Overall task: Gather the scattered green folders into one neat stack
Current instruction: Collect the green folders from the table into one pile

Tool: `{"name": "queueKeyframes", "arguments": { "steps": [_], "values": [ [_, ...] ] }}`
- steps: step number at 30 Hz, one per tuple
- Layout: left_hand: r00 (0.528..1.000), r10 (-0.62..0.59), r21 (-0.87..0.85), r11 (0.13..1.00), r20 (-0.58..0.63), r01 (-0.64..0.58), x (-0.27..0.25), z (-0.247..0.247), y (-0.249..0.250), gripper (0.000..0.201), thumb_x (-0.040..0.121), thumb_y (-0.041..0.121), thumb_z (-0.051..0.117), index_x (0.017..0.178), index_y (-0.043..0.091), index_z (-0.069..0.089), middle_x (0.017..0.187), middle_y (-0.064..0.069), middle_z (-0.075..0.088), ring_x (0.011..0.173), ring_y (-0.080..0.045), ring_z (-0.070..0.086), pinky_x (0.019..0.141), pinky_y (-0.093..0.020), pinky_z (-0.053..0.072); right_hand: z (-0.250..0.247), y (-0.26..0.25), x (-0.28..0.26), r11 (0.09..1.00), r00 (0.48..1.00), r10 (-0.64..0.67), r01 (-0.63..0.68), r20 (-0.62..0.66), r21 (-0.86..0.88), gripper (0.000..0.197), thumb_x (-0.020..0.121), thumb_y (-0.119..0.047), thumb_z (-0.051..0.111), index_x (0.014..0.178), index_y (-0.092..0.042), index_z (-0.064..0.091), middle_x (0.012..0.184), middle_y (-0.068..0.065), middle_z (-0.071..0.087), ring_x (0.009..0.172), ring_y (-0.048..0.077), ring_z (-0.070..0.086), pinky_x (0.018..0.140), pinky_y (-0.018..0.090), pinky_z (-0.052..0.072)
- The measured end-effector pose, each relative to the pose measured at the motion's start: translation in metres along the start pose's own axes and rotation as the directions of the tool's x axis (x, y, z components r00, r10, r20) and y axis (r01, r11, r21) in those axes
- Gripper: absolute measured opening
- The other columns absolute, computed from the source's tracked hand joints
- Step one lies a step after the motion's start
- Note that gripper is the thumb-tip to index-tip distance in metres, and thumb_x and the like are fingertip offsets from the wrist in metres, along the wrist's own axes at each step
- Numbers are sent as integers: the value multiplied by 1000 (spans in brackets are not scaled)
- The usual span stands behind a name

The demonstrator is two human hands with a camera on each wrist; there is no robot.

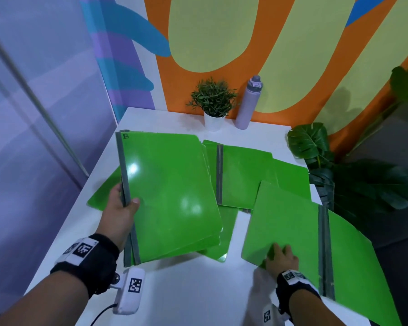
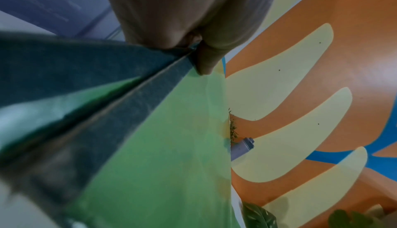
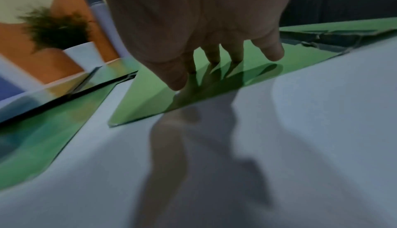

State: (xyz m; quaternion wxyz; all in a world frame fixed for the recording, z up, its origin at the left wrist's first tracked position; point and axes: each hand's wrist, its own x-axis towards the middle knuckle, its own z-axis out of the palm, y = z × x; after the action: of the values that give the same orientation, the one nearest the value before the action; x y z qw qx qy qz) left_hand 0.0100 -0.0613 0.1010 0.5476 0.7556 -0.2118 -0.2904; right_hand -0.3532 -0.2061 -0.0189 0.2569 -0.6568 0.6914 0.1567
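My left hand (image 1: pixel 127 205) grips a bundle of green folders (image 1: pixel 172 184) by its grey spine and holds it tilted above the white table (image 1: pixel 189 292). In the left wrist view the thumb (image 2: pixel 206 60) pinches that spine above the green cover (image 2: pixel 163 147). My right hand (image 1: pixel 280 254) rests with straight fingers on the near left corner of another green folder (image 1: pixel 290 220) lying on the right. The fingertips (image 3: pixel 272 53) touch its cover (image 3: pixel 148 102). More green folders lie behind (image 1: pixel 245 175), at the far right (image 1: pixel 292 177) and under the bundle on the left (image 1: pixel 104 191).
A small potted plant (image 1: pixel 213 102) and a lilac bottle (image 1: pixel 249 102) stand at the table's back edge against the painted wall. Large dark leaves (image 1: pixel 311 142) crowd the right side. The right folder overhangs the table's right edge. Bare white table lies between my wrists.
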Motion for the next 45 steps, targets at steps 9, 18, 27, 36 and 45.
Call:
{"name": "queueKeyframes", "arguments": {
  "steps": [9,18,27,36,45],
  "values": [
    [997,50,-47,998,-57,-53,5,-7,0,46,95,7,52,138,17,38,116,-6,52,102,-25,49,92,-38,38,5,-76,-45,857,842,-515,510,162,77,23,94,-28,46,99,-28,68,113,-9,56,109,16,54,104,39,43],
    [999,-33,-11,999,18,33,-3,-9,-16,50,93,12,54,139,24,38,124,-5,54,113,-29,51,106,-48,37,-25,-46,-33,967,985,166,-150,-58,208,61,79,-23,63,134,-12,38,133,16,42,123,37,42,103,50,40],
    [995,-76,41,997,71,73,-13,-2,-32,56,96,9,51,146,18,29,129,-2,45,118,-20,43,107,-41,31,-2,-26,-29,992,997,-70,72,-22,102,90,78,-3,58,150,-26,9,152,5,20,138,29,23,111,50,32],
    [991,-91,65,994,100,85,-14,1,-34,57,96,10,51,146,22,28,131,2,42,120,-19,41,109,-42,30,-6,-19,-2,967,984,171,-159,-44,198,39,82,-27,59,112,-5,49,105,13,58,95,32,59,86,40,53],
    [1000,-23,106,994,12,22,-14,9,-20,50,96,10,50,142,18,32,121,-4,49,108,-25,47,92,-35,35,-46,-41,5,899,961,196,-95,-198,429,11,87,-5,51,93,3,56,106,22,61,92,36,60,86,44,53]
  ]
}}
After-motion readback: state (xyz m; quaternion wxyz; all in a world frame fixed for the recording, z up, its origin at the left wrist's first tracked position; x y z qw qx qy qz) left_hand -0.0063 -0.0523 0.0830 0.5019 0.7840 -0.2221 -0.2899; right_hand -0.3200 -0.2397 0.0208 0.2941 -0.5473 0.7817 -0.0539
